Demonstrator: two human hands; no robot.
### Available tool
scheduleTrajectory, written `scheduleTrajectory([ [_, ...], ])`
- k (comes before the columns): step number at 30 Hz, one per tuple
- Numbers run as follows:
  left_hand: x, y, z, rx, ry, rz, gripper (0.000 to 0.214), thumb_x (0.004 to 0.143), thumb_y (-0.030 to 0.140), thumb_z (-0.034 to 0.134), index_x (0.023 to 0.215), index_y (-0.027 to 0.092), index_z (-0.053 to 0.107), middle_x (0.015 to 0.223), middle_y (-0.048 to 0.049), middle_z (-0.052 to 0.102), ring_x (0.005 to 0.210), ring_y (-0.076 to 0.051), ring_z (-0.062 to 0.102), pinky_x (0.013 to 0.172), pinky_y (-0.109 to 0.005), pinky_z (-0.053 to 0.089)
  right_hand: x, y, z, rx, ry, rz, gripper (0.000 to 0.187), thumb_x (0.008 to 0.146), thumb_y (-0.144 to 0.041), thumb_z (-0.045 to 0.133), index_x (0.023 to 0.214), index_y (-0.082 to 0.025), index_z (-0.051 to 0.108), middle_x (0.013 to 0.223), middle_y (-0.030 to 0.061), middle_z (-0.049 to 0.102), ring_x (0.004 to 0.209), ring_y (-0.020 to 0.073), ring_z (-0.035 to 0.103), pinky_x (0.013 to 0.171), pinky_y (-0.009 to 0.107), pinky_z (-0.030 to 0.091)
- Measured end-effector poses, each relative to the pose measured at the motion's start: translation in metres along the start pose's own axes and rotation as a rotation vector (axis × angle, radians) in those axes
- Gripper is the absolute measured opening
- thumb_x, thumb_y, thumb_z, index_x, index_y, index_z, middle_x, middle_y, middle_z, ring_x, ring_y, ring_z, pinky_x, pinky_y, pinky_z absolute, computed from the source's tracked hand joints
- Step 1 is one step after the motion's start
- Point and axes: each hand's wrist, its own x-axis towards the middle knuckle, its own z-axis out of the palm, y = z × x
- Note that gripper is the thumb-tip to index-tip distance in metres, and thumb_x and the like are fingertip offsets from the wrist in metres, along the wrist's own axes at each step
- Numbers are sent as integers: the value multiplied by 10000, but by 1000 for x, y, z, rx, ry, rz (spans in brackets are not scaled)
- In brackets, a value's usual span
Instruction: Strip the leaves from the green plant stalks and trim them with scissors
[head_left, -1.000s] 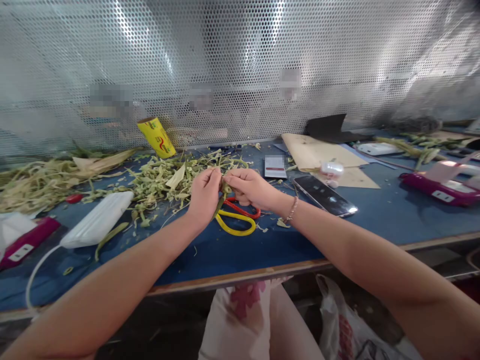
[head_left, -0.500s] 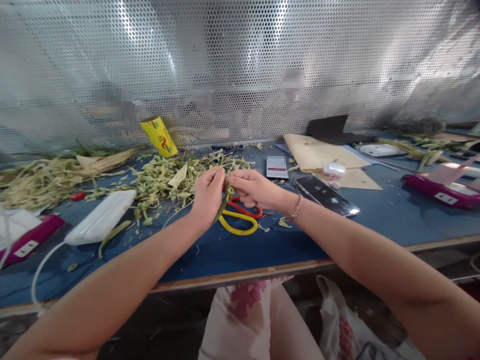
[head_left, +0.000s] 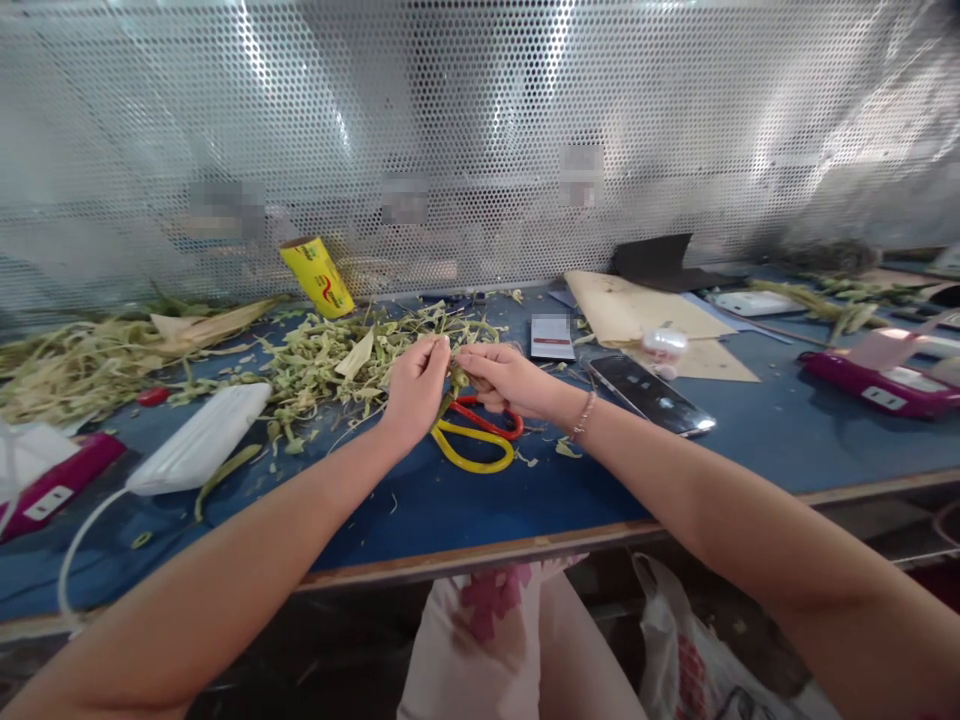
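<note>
Picking plant stems, one at a time
The left hand (head_left: 415, 388) and right hand (head_left: 504, 380) pinch a thin green plant stem (head_left: 452, 388); the big pile of torn green bits (head_left: 330, 365) looks done, the pale long stalks (head_left: 71, 362) seem left.

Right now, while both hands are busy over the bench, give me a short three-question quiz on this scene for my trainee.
1. True or false: the left hand and the right hand both pinch the same green stem.
2. What lies on the blue table directly under the two hands? A) a dark phone B) scissors with red and yellow handles C) a white face mask
3. Which wrist wears the bracelet?

Key: 1 true. 2 B. 3 the right wrist.
</note>
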Motion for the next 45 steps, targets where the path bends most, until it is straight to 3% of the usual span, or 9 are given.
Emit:
scheduleTrajectory([
  [5, 3, -8, 5, -203, -65, -137, 184, 808, 351, 469, 724, 188, 486, 676, 23, 475, 588, -84, 461, 542, -197, 404, 5, 4, -7, 0, 48, -45, 311, 853, -303, 451, 609, -195, 290, 442, -113, 236, 312, 14, 151, 295, 137, 153],
  [11, 0, 3, 7, -434, -121, -398, 174, 774, 356, 523, 747, 206, 440, 662, 43, 463, 495, -79, 493, 460, -225, 452, 7, 5, -14, -117, 158, -107, 287, 843, -301, 454, 619, -197, 308, 440, -114, 232, 317, 20, 180, 322, 154, 149],
  [14, 0, 7, 7, -480, -118, -445, 189, 732, 292, 585, 767, 200, 423, 627, 54, 484, 478, -71, 512, 469, -213, 446, 9, 5, -17, -230, 176, -141, 274, 844, -284, 435, 614, -196, 315, 446, -109, 248, 336, 26, 200, 346, 166, 163],
  [19, 2, 2, 6, -580, -50, -460, 354, 582, 120, 666, 818, 183, 410, 607, 69, 541, 487, -58, 522, 517, -207, 438, 10, 6, -21, -427, 195, -210, 279, 845, -233, 387, 582, -190, 306, 468, -88, 267, 402, 42, 228, 407, 184, 186],
  [27, 4, -4, 7, -554, -28, -372, 383, 516, 138, 703, 776, 173, 423, 573, 79, 557, 497, -60, 532, 547, -220, 456, 9, 8, -24, -601, 203, -246, 269, 854, -273, 365, 600, -190, 331, 508, -67, 311, 462, 64, 280, 450, 201, 206],
  [38, 3, -11, 6, -443, -66, -211, 347, 558, 192, 697, 744, 186, 404, 601, 73, 544, 521, -61, 530, 570, -218, 458, 6, 6, -18, -314, 130, -150, 249, 849, -273, 408, 620, -193, 349, 447, -105, 226, 366, 44, 192, 373, 186, 161],
  [45, 0, -2, 5, -463, -90, -181, 290, 640, 229, 654, 840, 205, 446, 684, 55, 528, 513, -64, 505, 510, -209, 441, 8, 3, -19, -386, 138, -187, 254, 852, -228, 404, 607, -183, 358, 453, -97, 259, 383, 39, 221, 381, 178, 172],
])
